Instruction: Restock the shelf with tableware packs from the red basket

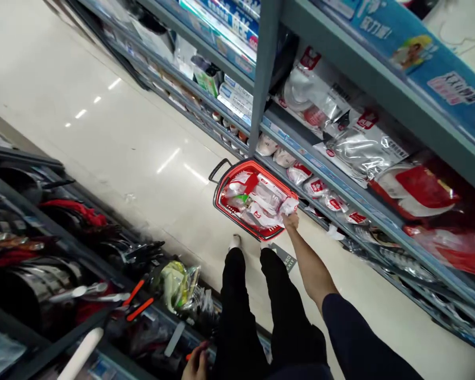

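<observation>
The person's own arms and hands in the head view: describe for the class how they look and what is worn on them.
The right hand is bare, with no glove, and no ring or watch can be made out. The forearm is uncovered; a dark navy sleeve starts near the elbow. The left hand shows only partly at the bottom edge, also bare, its arm out of view.

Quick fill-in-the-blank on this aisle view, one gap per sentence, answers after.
1. The basket on the floor is coloured ____.
2. The right hand holds a white ____ over the basket.
3. The left hand is low, beside the ____ legs.
4. The basket's handle is coloured ____.

Missing words: red; packet; black; black
</observation>
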The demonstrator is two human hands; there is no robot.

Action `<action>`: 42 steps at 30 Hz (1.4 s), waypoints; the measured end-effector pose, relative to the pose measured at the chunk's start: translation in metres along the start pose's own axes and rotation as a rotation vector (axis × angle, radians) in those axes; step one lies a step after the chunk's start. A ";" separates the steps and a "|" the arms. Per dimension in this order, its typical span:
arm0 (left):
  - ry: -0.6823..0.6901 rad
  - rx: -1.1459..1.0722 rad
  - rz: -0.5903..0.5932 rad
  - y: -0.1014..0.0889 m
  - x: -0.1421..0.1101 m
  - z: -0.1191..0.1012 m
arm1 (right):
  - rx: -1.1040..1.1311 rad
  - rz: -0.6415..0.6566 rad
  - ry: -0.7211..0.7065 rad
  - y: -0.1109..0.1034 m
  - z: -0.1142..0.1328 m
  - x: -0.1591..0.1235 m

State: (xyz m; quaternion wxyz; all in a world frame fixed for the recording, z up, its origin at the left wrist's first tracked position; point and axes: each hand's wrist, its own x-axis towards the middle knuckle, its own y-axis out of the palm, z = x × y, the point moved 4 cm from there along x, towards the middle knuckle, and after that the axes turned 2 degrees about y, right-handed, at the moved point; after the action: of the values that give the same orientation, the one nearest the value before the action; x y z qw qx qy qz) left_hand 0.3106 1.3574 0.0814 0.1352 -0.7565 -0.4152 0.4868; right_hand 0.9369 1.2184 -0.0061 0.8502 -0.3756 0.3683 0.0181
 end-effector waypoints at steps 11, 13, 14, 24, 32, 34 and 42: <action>0.449 -0.409 0.515 -0.025 -0.059 -0.351 | 0.802 0.085 -0.208 -0.209 -0.066 -0.333; 0.531 -0.431 0.648 -0.030 -0.090 -0.407 | 0.933 0.139 -0.246 -0.239 -0.067 -0.383; 0.562 -0.431 0.734 -0.034 -0.106 -0.429 | 1.006 0.158 -0.264 -0.251 -0.066 -0.405; 0.824 -0.140 1.309 -0.053 -0.260 -0.481 | 1.094 0.142 -0.658 -0.324 -0.064 -0.514; 0.905 -0.089 1.327 -0.004 -0.336 -0.456 | 1.302 0.033 -0.629 -0.371 -0.153 -0.526; 0.955 -0.071 1.330 0.008 -0.363 -0.453 | 1.335 0.021 -0.654 -0.388 -0.174 -0.522; 1.127 -0.072 1.240 0.061 -0.472 -0.419 | 1.414 0.097 -0.831 -0.465 -0.259 -0.486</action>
State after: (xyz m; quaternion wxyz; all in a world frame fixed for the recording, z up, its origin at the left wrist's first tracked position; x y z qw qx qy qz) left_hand 0.6113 1.0447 0.5439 0.0060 -0.9817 0.1902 0.0085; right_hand 0.5672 0.8351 0.4801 0.9515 0.3025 -0.0365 -0.0438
